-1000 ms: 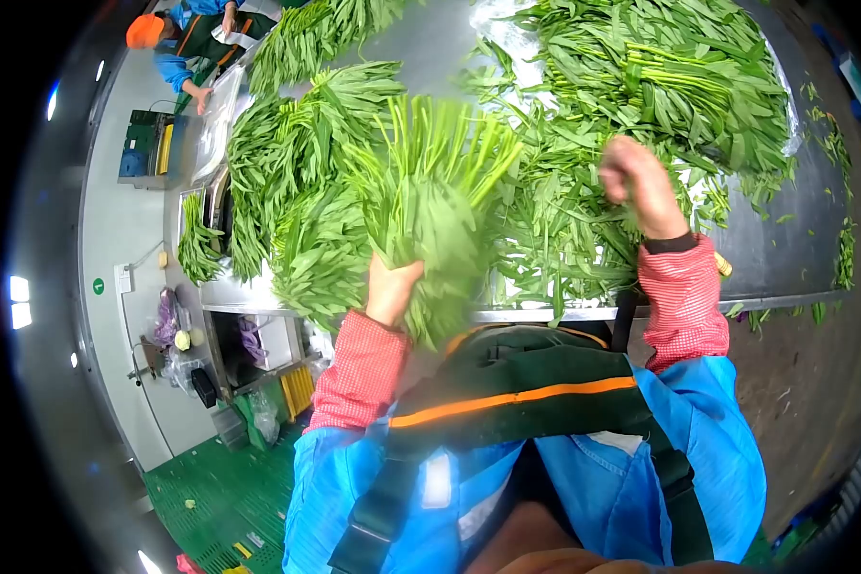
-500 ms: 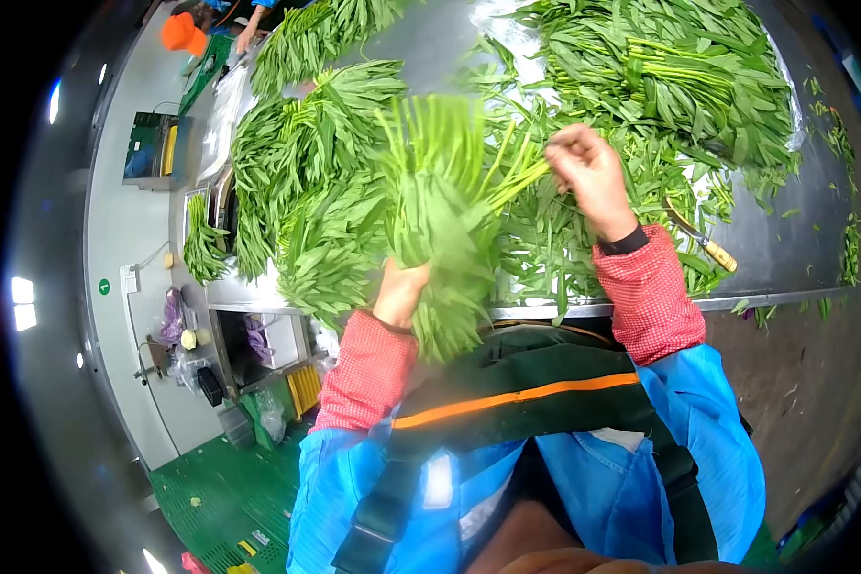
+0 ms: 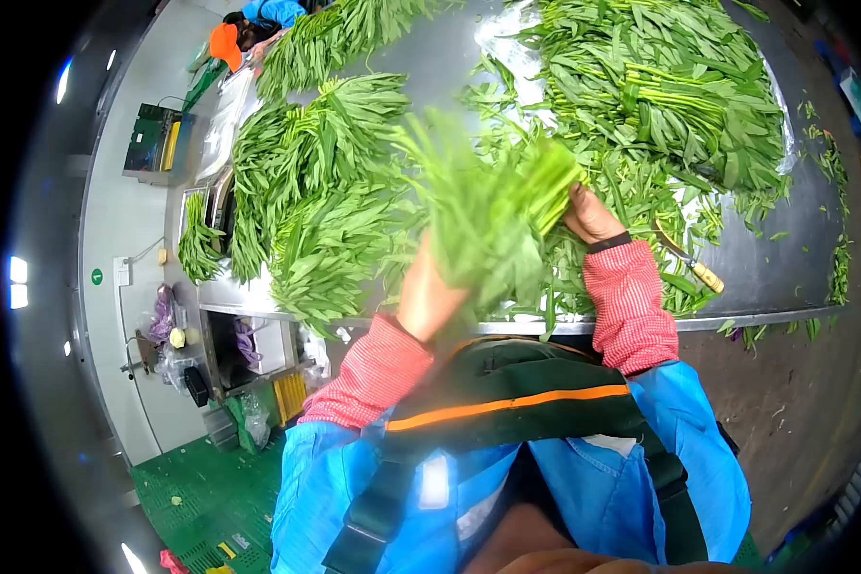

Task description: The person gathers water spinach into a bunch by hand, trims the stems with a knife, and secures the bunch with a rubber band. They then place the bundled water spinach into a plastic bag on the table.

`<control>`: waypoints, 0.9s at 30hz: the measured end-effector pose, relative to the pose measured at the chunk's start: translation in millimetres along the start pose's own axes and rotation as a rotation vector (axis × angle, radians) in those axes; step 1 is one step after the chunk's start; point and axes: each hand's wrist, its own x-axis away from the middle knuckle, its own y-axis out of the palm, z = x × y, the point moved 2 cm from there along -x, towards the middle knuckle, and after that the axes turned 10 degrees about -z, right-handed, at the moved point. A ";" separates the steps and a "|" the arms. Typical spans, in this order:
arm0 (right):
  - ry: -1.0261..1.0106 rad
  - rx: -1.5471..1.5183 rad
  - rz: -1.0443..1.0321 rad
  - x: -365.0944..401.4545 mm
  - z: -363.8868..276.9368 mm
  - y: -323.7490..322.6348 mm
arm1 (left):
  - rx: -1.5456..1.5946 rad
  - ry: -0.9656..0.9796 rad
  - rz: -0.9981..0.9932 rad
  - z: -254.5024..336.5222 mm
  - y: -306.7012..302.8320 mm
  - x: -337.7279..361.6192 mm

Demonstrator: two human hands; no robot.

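Note:
A bunch of water spinach point(image 3: 493, 215) is held above the table's near edge, blurred by motion, with its cut stem ends pointing right. My left hand point(image 3: 437, 282) is closed around its leafy part, the fingers mostly hidden by leaves. At the stem ends, my right hand point(image 3: 591, 213) is closed on the stems with the thumb in front. Loose leaves and stems point(image 3: 631, 182) lie under and beside my right hand. A curved knife with a wooden handle point(image 3: 706, 275) rests to the right of my right wrist.
A large pile of water spinach point(image 3: 679, 91) covers the back right of the metal table point(image 3: 751, 244). Stacked bunches point(image 3: 320, 158) line the left side. One small bunch point(image 3: 199, 239) lies at the far left. A co-worker in an orange cap point(image 3: 225, 45) is at the back left.
The bunch has turned from stems up to stems pointing right. My right hand has come down onto the stem ends, and my left hand has shifted right. The co-worker's head and blue sleeve have come further into view.

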 end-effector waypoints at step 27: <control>-0.003 -0.463 -0.036 -7.0 3.6 2.2 | -0.573 0.195 -0.457 6.1 3.7 -13.9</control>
